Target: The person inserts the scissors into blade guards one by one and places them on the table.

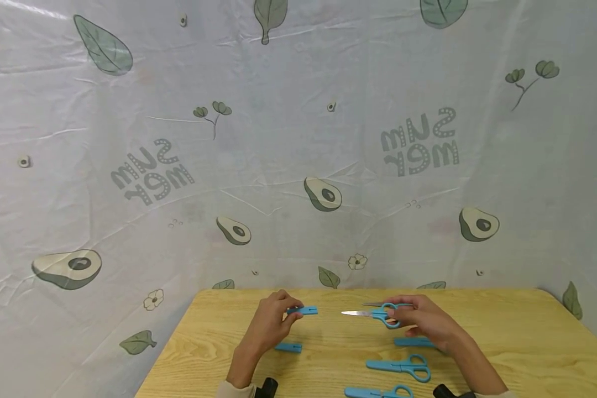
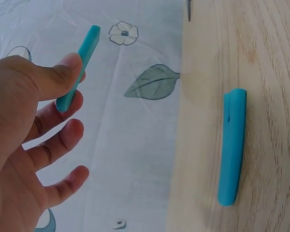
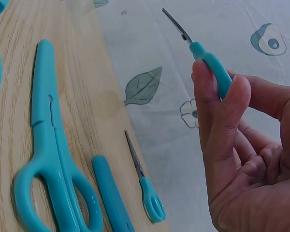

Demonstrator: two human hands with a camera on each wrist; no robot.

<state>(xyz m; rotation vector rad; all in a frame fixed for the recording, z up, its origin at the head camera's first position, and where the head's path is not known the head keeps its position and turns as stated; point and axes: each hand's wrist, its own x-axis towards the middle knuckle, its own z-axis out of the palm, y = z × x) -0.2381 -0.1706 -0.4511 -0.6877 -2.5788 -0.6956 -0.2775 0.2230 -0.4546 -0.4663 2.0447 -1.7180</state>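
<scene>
Left hand (image 1: 271, 326): raised just above the wooden table (image 1: 517, 337), thumb and forefinger pinching a blue blade cap (image 1: 303, 311) near one end. The remaining fingers hang loosely curled below. The cap's free end points toward the other hand, apparently so its mouth faces the blade.

Right hand (image 1: 425, 321): fingers curled round the handle of a pair of uncapped blue scissors (image 1: 375, 314), held off the table. The bare steel tip points left at the held cap; the two are near but apart, roughly in line.

Second bare scissors (image 3: 146, 191): lying flat on the table near the far edge, just beyond the right hand, blades together.

Spare cap (image 1: 288, 347): lying flat below the left hand, well within reach.

Another loose cap (image 1: 414, 342): lying beside the right wrist.

Capped scissors (image 1: 402, 365): lying flat nearer the person, blade end to the left. Another capped pair (image 1: 378, 392) lies below it at the frame's edge.

Backdrop: an avocado-print cloth (image 1: 323, 194) hangs behind the table.
</scene>
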